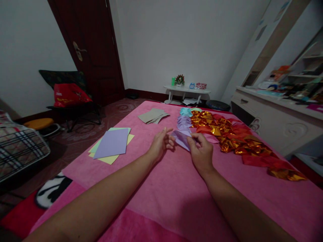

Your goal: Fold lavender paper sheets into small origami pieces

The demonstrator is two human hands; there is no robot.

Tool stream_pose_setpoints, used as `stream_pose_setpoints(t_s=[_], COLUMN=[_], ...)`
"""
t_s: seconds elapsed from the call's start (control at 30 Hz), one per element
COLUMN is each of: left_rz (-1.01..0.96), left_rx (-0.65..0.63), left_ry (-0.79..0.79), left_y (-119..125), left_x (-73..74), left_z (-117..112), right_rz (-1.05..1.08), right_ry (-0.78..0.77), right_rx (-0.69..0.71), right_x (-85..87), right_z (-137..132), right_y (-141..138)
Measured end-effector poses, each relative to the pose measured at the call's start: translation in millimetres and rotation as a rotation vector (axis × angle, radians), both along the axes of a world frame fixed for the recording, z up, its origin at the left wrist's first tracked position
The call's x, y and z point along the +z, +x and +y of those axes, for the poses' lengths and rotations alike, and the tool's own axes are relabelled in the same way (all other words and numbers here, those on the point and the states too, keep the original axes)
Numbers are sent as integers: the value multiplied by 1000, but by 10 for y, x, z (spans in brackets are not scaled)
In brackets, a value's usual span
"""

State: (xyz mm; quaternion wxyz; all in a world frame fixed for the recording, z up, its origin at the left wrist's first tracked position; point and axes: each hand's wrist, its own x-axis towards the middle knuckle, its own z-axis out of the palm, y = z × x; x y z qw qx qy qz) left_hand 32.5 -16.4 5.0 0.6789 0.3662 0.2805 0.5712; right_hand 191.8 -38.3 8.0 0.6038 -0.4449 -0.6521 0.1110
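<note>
A purple sheet of paper (182, 140), partly folded, is pinched between the thumb and fingers of my right hand (202, 151). My left hand (161, 143) is beside the sheet's left end, its fingers loosely curled and apart; I see nothing in it. Just beyond the sheet lies a row of folded purple paper pieces (183, 122), with folded light-blue pieces (185, 112) behind them. Rows of folded shiny gold and red paper pieces (227, 129) spread to the right. Flat purple, green and yellow sheets (112, 143) are stacked on the left.
A pink cloth (141, 201) covers the table. Grey paper pieces (153, 115) lie fanned out near its far side. A chair holding a red bag (72, 94) stands left, by the dark door (93, 43). A low white table (186, 89) is against the wall; a cluttered dresser (275, 114) stands right.
</note>
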Motion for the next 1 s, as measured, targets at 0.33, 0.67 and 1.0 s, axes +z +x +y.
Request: stream_pose_setpoints(t_s=[0.33,0.67,1.0], left_rz=[265,194,210], left_rx=[198,-73,38], left_ry=[209,195,155], left_y=[-6,0,29], left_x=[-32,-52,-53], left_z=[35,-20,-19], right_rz=[552,690,648], right_ry=[-441,-559,-524], right_rx=[348,297,378], right_x=[-52,-85,-66], right_z=[63,127,93], right_y=[-38,-19,-40])
